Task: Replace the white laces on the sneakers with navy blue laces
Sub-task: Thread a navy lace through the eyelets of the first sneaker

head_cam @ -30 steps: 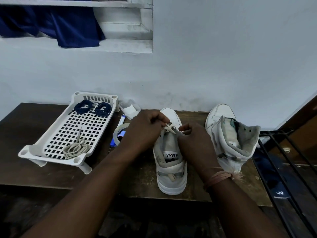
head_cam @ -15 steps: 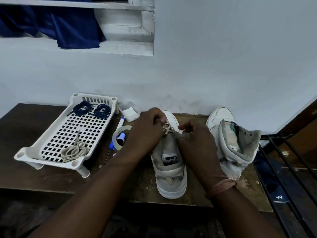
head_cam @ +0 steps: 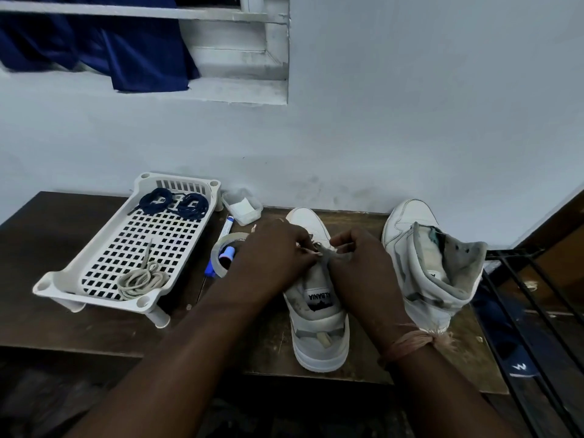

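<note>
Both hands have drawn closer together over the scuffed white sneaker (head_cam: 319,314); left hand (head_cam: 271,257) and right hand (head_cam: 363,267) fingers pinch its flat white lace (head_cam: 322,250) at twelve o'clock of the tongue.

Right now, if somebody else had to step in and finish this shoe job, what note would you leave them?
Left hand: fingers pinch the white lace on the near sneaker.
Right hand: pinches the same lace from the other side.
Second sneaker stands to the right; no lace shows on it.
Tray: navy laces at the far end, untouched; a loose white lace at the near end.
Done: one white lace is out, it seems.
Left: pull this lace out, then thread navy laces into both sneakers.
</note>
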Tool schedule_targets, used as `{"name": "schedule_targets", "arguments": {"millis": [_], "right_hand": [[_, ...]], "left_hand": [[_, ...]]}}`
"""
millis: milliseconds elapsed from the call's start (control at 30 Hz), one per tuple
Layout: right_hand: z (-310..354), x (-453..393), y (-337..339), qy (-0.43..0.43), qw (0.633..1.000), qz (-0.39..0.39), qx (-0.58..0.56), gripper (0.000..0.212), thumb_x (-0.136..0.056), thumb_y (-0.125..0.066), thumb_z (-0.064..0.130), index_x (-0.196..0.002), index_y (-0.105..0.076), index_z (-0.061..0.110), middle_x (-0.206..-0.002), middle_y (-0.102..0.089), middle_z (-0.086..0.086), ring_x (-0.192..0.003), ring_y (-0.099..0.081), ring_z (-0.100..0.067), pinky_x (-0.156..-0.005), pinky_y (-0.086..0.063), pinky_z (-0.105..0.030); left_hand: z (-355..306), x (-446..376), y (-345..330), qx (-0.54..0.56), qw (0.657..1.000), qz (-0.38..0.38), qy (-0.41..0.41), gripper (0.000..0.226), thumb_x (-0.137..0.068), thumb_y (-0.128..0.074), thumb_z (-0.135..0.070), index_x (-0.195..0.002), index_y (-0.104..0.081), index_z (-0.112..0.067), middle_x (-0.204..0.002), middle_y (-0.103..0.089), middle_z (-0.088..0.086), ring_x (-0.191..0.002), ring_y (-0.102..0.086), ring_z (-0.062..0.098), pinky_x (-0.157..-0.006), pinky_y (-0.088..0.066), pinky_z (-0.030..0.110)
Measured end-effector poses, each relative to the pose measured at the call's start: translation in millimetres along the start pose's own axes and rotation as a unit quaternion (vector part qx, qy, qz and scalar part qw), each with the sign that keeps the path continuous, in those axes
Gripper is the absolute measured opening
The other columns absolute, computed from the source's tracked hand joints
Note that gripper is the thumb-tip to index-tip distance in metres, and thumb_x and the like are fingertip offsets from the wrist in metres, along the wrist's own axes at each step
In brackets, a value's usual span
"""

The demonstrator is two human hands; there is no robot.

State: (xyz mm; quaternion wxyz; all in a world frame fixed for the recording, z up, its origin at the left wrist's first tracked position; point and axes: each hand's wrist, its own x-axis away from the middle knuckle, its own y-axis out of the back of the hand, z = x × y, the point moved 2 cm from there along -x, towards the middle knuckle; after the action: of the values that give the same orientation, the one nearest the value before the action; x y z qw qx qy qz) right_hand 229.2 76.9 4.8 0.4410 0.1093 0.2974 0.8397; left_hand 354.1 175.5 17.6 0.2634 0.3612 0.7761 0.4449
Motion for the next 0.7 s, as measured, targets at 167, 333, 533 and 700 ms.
{"name": "schedule_targets", "arguments": {"millis": [167, 333, 533, 700], "right_hand": [[-1, -1, -1, -0.007, 1.0, -0.003, 0.002, 0.011, -0.087, -0.072, 0.023, -0.097, -0.067, 0.025, -0.095, -0.064, 0.008, -0.088, -0.06, -0.007, -0.066, -0.039, -0.013], [-2, -2, -3, -0.01, 1.0, 0.003, -0.006, 0.019, -0.083, -0.068, 0.013, -0.097, -0.067, 0.026, -0.093, -0.066, 0.008, -0.085, -0.062, -0.008, -0.07, -0.047, -0.024], [-2, -2, -2, -0.013, 1.0, 0.011, -0.013, 0.022, -0.083, -0.067, 0.01, -0.098, -0.067, 0.025, -0.093, -0.064, 0.008, -0.085, -0.06, -0.007, -0.067, -0.043, -0.019], [1, -2, -2, -0.005, 1.0, 0.02, -0.018, 0.025, -0.081, -0.063, 0.005, -0.092, -0.068, 0.026, -0.088, -0.063, 0.009, -0.082, -0.06, -0.006, -0.067, -0.044, -0.022]], "left_hand": [[-7, 1, 11, 0.12, 0.992, -0.035, 0.004, 0.01, -0.088, -0.073, -0.034, -0.08, -0.078, -0.03, -0.086, -0.07, -0.007, -0.09, -0.064, 0.012, -0.083, -0.051, 0.036], [-13, 1, 25, 0.577, 0.812, -0.007, 0.089, 0.023, -0.106, -0.046, -0.011, -0.085, -0.057, -0.012, -0.083, -0.073, 0.008, -0.08, -0.072, 0.027, -0.084, -0.058, 0.039], [4, -5, 42, 0.644, 0.749, -0.096, 0.121, 0.028, -0.103, -0.039, -0.015, -0.076, -0.043, -0.02, -0.06, -0.038, -0.004, -0.048, -0.024, 0.009, -0.048, -0.017, 0.023], [24, 1, 66, 0.538, 0.76, -0.311, 0.191, 0.027, -0.095, -0.047, -0.02, -0.068, -0.044, -0.018, -0.057, -0.047, -0.002, -0.043, -0.037, 0.013, -0.046, -0.03, 0.021]]}}
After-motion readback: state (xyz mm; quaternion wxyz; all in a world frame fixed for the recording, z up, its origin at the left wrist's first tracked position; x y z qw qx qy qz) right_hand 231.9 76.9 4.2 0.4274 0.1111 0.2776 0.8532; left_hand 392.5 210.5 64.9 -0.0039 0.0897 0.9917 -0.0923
